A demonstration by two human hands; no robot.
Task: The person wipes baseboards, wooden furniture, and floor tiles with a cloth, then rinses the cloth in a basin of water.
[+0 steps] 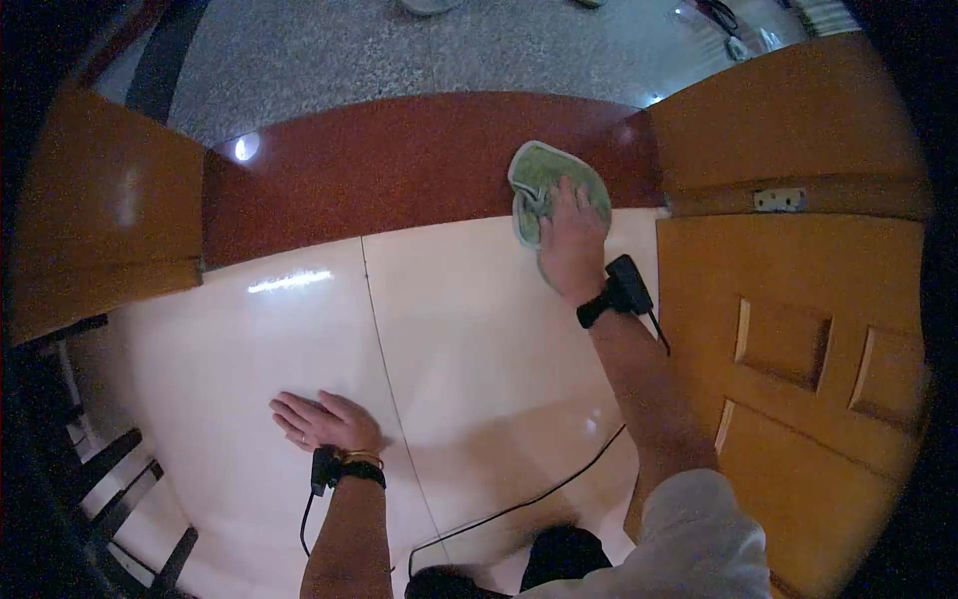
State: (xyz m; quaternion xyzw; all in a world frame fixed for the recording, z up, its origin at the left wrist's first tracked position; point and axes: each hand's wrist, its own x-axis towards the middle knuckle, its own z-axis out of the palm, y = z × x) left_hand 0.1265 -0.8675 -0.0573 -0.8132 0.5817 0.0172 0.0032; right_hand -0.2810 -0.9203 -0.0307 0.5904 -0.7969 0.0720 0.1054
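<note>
My right hand (574, 240) lies on a green cloth (544, 165) with a pale edge, its fingers spread over the cloth's right part. The cloth straddles the dark red threshold strip (359, 165) and the white floor tile (459, 299), and is creased near my fingertips. My left hand (327, 421) rests flat on the white tiles at the lower left, fingers extended and nothing held. Each wrist carries a black strap with a small black device and a cable.
An open wooden door (689, 329) stands at the right beside the door frame (798, 130). Another wooden frame (110, 200) is at the left. Speckled grey floor (399, 60) lies beyond the threshold. A black cable (539, 496) crosses the tiles near my knees; dark furniture legs (125, 489) stand lower left.
</note>
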